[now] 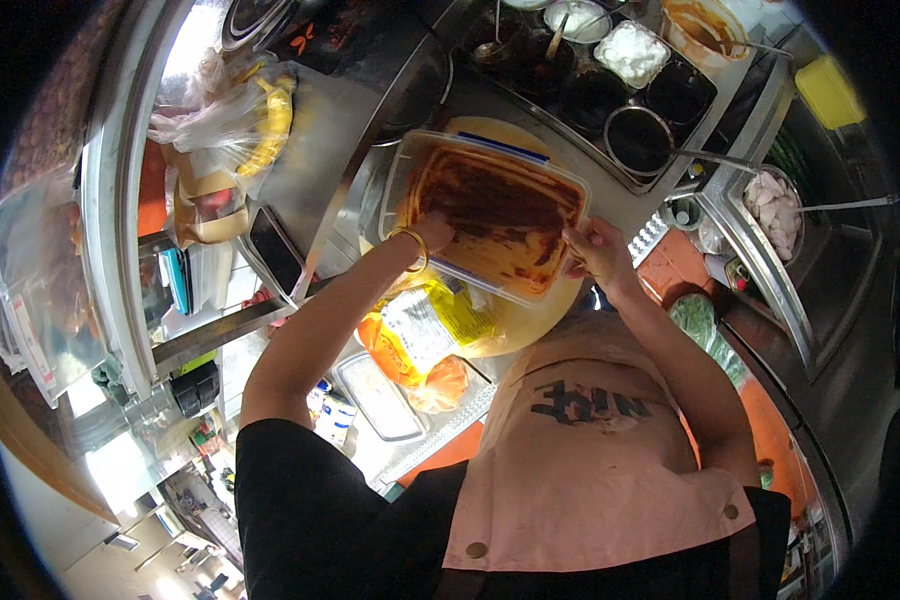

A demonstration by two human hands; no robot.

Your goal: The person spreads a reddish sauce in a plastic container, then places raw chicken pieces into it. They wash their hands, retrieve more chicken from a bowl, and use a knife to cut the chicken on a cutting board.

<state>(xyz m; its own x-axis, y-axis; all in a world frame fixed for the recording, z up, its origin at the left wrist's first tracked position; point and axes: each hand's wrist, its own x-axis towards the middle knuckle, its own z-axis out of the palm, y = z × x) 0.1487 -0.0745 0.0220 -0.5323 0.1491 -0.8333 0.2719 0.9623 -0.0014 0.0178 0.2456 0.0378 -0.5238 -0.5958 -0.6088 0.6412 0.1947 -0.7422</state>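
A clear rectangular plastic container (495, 214), smeared inside with dark red-brown sauce, is tilted in front of me. My right hand (596, 251) grips its right edge, with the thumb near the rim. My left hand (433, 231), with a gold-coloured bangle at the wrist, reaches over the container's near left side; its fingertips are hidden, and their grip is unclear. Beneath the container is a large round yellowish board or lid (529, 326). Yellow and orange plastic packaging (427, 322) lies at its near left edge, touching or close to it.
Sauce wells with ladles and a tub of white paste (632, 54) stand at the top. Bananas in a plastic bag (274, 124) and a smartphone (276, 251) are at left. A lidded rectangular container (381, 396) sits near my left arm; a bowl of pale pieces (772, 210) stands right.
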